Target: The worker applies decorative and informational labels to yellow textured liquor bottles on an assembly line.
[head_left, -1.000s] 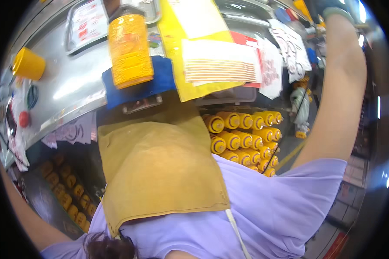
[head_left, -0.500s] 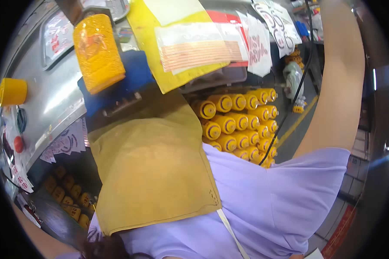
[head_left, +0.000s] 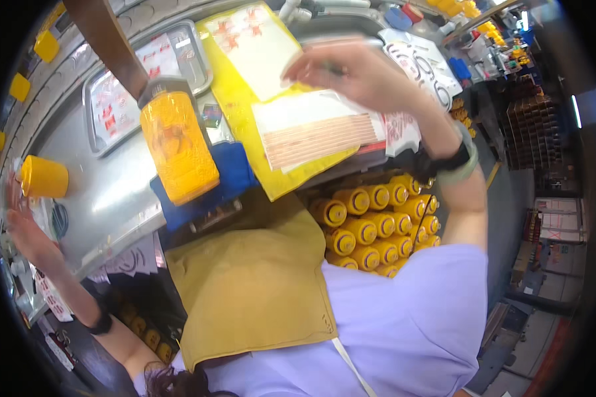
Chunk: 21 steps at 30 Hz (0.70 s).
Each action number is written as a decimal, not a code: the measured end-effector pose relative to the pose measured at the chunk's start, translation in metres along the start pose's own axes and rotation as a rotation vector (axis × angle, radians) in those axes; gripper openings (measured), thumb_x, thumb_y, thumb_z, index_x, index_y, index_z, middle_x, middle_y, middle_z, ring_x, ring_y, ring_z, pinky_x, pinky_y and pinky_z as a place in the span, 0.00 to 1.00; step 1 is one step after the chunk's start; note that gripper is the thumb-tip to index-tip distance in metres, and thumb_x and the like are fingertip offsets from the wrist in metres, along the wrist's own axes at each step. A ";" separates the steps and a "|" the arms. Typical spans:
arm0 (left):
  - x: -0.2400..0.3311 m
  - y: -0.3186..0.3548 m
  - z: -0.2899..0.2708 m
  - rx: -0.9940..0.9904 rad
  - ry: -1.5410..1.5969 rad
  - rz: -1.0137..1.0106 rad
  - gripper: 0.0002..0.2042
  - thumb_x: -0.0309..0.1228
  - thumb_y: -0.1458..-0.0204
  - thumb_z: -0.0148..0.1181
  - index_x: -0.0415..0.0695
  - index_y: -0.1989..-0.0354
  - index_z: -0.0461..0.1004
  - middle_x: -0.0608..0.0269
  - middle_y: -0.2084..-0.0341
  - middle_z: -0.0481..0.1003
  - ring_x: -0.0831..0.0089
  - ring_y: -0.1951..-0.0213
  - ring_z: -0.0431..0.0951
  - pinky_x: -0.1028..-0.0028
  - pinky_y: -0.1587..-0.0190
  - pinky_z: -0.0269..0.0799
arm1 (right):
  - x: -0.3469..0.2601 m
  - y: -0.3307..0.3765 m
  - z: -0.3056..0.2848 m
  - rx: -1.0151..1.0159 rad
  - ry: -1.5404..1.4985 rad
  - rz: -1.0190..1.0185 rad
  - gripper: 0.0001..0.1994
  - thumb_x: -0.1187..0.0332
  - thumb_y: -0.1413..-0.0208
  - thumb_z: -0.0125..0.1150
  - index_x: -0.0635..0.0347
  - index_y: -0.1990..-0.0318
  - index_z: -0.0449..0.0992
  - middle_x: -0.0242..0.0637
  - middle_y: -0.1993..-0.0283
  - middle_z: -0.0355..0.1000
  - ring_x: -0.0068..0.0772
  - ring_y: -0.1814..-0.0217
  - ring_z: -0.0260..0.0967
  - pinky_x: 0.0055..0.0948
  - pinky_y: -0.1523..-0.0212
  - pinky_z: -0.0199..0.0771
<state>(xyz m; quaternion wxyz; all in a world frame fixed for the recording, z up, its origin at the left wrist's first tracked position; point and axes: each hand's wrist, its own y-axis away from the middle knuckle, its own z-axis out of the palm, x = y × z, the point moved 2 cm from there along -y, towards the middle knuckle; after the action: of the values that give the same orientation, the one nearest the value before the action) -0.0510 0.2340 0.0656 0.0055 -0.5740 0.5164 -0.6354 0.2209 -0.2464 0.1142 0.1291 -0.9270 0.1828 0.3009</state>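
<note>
My left hand (head_left: 32,233) is at the far left, its fingers stretched up beside a yellow plastic container (head_left: 48,177) that stands on the metal worktop; whether they touch it is hard to see. My right hand (head_left: 361,73) hangs over a yellow sheet (head_left: 271,178) with white printed sheets on it, fingers pointing left and blurred, so any small thing in them cannot be made out. Below it lies a sheet with brown stripes (head_left: 318,139). In front of me a yellow bottle (head_left: 179,145) with a brownish animal figure rests on a blue pad (head_left: 238,169).
A brown bar (head_left: 112,49) reaches down to the bottle. Behind it lies a metal tray (head_left: 202,56) with red-printed sheets. Several yellow bottles (head_left: 377,225) are stacked under the worktop (head_left: 112,198) at my right. More printed sheets (head_left: 424,59) lie at the right.
The view has shifted, showing more of the far worktop. My right hand has come into view over the sheets, and my left hand has come up beside the yellow container.
</note>
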 end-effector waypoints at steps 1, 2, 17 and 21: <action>-0.024 0.025 -0.017 -0.016 0.144 -0.096 0.22 0.33 0.27 0.42 0.32 0.30 0.62 0.47 0.34 0.68 0.63 0.33 0.69 0.63 0.28 0.62 | -0.008 0.016 0.013 0.014 -0.080 0.060 0.11 0.67 0.34 0.60 0.63 0.51 0.81 0.41 0.57 0.82 0.36 0.53 0.80 0.33 0.50 0.76; -0.016 0.045 0.003 0.044 0.086 -0.262 0.22 0.32 0.27 0.42 0.30 0.31 0.62 0.46 0.34 0.68 0.62 0.33 0.69 0.62 0.29 0.62 | -0.013 0.031 0.026 0.024 -0.163 0.124 0.10 0.70 0.33 0.59 0.64 0.51 0.81 0.40 0.55 0.81 0.32 0.51 0.79 0.31 0.48 0.76; 0.060 0.124 0.186 -0.435 -0.072 -0.267 0.40 0.35 0.45 0.65 0.36 0.25 0.53 0.46 0.25 0.50 0.49 0.25 0.52 0.58 0.26 0.49 | -0.035 0.000 0.141 0.338 -0.372 0.253 0.13 0.69 0.35 0.62 0.64 0.46 0.77 0.46 0.56 0.79 0.43 0.53 0.78 0.36 0.50 0.75; 0.063 0.125 0.201 -0.452 -0.197 -0.248 0.36 0.38 0.43 0.65 0.38 0.28 0.61 0.42 0.30 0.56 0.45 0.34 0.62 0.55 0.31 0.58 | -0.029 -0.026 0.141 0.371 -0.225 0.323 0.19 0.67 0.35 0.63 0.65 0.41 0.73 0.40 0.59 0.72 0.34 0.55 0.70 0.31 0.50 0.71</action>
<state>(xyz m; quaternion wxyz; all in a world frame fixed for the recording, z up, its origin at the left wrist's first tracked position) 0.0026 0.0073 -0.0105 -0.1501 -0.6787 0.5678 -0.4409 0.1380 -0.1666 0.0239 0.2666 -0.8072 0.3649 0.3799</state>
